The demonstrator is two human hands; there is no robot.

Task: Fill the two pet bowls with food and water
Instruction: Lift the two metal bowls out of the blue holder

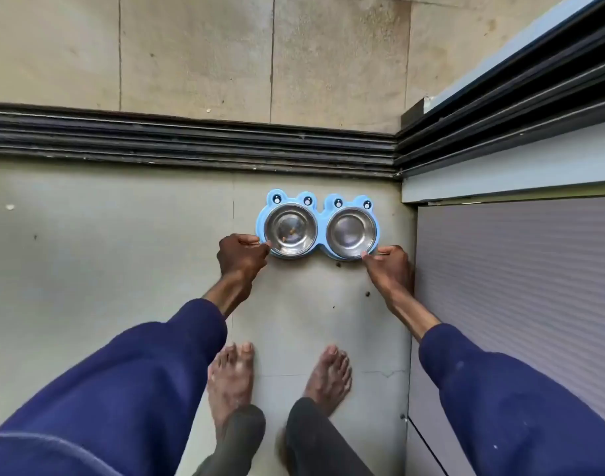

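A blue frog-shaped bowl holder [321, 214] lies on the floor by the door track, with two steel bowls set in it. The left bowl [290, 229] has a few bits of kibble at its bottom. The right bowl [351, 232] looks bare inside. My left hand [241, 257] grips the holder's left near edge, thumb at the left bowl's rim. My right hand [390, 266] pinches the holder's right near edge by the right bowl's rim.
A dark sliding-door track [191, 142] runs just behind the holder and turns along the right. A grey ribbed panel [517, 286] stands close on the right. My bare feet [280, 383] stand behind the holder. Small dark crumbs [367, 294] dot the floor.
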